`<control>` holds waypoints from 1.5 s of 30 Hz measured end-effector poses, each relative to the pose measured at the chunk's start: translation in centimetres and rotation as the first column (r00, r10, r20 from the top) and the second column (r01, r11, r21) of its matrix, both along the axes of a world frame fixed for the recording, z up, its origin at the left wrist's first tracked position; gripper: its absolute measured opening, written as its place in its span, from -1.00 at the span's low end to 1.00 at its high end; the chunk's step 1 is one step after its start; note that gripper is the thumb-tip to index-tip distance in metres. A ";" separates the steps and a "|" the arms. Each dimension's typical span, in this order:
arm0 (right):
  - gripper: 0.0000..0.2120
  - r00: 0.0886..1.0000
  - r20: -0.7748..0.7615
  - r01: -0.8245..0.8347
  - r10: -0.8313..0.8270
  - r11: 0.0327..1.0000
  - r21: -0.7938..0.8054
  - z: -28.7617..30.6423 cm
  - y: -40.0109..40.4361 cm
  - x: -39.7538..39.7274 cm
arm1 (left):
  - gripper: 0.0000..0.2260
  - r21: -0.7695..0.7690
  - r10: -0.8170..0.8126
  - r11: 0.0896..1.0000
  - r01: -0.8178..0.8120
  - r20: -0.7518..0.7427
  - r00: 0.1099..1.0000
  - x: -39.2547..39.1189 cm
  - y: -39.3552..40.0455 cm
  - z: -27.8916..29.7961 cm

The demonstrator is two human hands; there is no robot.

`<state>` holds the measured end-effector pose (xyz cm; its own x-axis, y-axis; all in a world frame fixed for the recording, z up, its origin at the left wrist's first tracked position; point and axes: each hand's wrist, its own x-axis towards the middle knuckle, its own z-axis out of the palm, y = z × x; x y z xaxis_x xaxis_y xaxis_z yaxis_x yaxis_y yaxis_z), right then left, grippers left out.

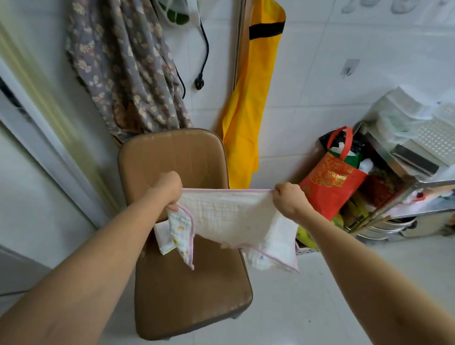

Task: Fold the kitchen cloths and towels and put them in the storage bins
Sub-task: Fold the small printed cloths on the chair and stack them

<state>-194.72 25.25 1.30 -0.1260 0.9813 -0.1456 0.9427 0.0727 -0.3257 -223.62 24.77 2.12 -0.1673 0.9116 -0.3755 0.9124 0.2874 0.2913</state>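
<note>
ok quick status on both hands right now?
Left hand: fingers curled round the left corner of the white cloth, held over the brown chair.
Right hand: pinching the cloth's right corner.

light: bright, even — shadows soft | glare on floor [306, 299] | edges bowed — left blurred

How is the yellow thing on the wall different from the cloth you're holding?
The yellow apron hangs long and narrow down the wall; the white cloth is stretched wide between the left hand and right hand. The apron is plain yellow with a black band; the cloth is white with pink edging. Both are fabric.
</note>
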 end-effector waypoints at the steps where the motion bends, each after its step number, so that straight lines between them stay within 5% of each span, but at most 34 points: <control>1: -0.79 0.997 0.064 -0.051 0.052 0.999 -0.018 0.1 -0.2 0.3 | -0.77 -0.023 0.003 1.000 -0.003 0.016 1.000 -0.4 -0.1 0.0; 8: -0.85 0.944 0.267 -0.125 0.196 0.957 -0.262 -1.9 -1.6 0.0 | -0.84 -0.303 -0.088 0.949 0.085 0.003 0.996 -2.2 -3.8 -2.2; 12: -0.83 0.921 0.263 -0.100 0.287 0.828 -0.552 -4.6 -2.0 -0.7 | -0.87 -0.699 -0.069 0.706 0.116 0.095 0.993 -2.8 -7.7 -3.8; 14: -0.91 0.941 0.210 -0.154 0.265 0.889 -0.432 -5.6 -2.0 -1.5 | -0.82 -0.609 -0.070 0.786 0.106 0.083 0.994 -3.6 -8.8 -4.7; 16: -0.85 0.973 0.153 -0.150 0.171 0.979 -0.139 -6.5 -2.0 -2.3 | -0.83 -0.253 -0.059 0.966 0.060 0.011 0.998 -4.9 -8.4 -5.3; 18: -0.80 0.956 0.175 -0.213 0.237 0.966 -0.147 -7.1 -2.3 -3.3 | -0.82 -0.079 -0.020 0.997 0.021 0.015 1.000 -6.8 -7.9 -5.5; 21: -0.81 0.957 0.161 -0.218 0.241 0.965 -0.147 -7.8 -2.9 -4.0 | -0.77 -0.447 -0.026 0.893 0.046 0.051 0.998 -8.1 -8.4 -5.2; 23: -0.89 0.971 0.093 -0.209 0.222 0.968 -0.137 -8.0 -2.8 -4.5 | -0.71 -0.513 -0.045 0.858 0.022 -0.032 0.998 -8.3 -8.7 -6.0; 25: -0.88 0.960 0.076 -0.219 0.268 0.896 -0.386 -7.9 -2.9 -4.8 | -0.57 -0.674 0.019 0.738 -0.021 -0.010 1.000 -8.2 -9.4 -6.9; 27: -0.80 0.968 0.085 -0.120 0.238 0.728 -0.675 -7.6 -3.3 -4.9 | -0.41 -0.836 0.268 0.541 -0.089 0.071 0.961 -8.1 -10.4 -8.0; 29: -0.60 0.944 0.171 -0.015 0.283 0.554 -0.832 -8.1 -3.0 -4.9 | -0.46 -0.879 0.398 0.470 -0.086 0.124 0.909 -7.9 -11.4 -9.0; 32: -0.61 0.815 0.288 0.047 0.503 0.438 -0.898 -9.6 -2.5 -5.4 | -0.80 -0.698 0.280 0.709 -0.097 0.153 0.948 -7.6 -12.5 -10.4; 35: -0.72 0.745 0.336 -0.108 0.576 0.602 -0.791 -12.4 -2.1 -7.1 | -0.68 -0.451 0.105 0.890 -0.060 0.075 0.992 -7.6 -13.2 -13.1; 39: -0.77 0.816 0.373 -0.268 0.441 0.861 -0.432 -20.6 -0.9 -10.1 | -0.66 -0.311 0.177 0.932 -0.186 -0.057 0.983 -8.2 -13.0 -20.7; 45: -0.76 0.948 0.130 -0.284 0.292 0.956 -0.075 -31.1 2.0 -15.0 | -0.59 -0.137 0.335 0.925 -0.356 -0.155 0.929 -11.3 -10.5 -32.9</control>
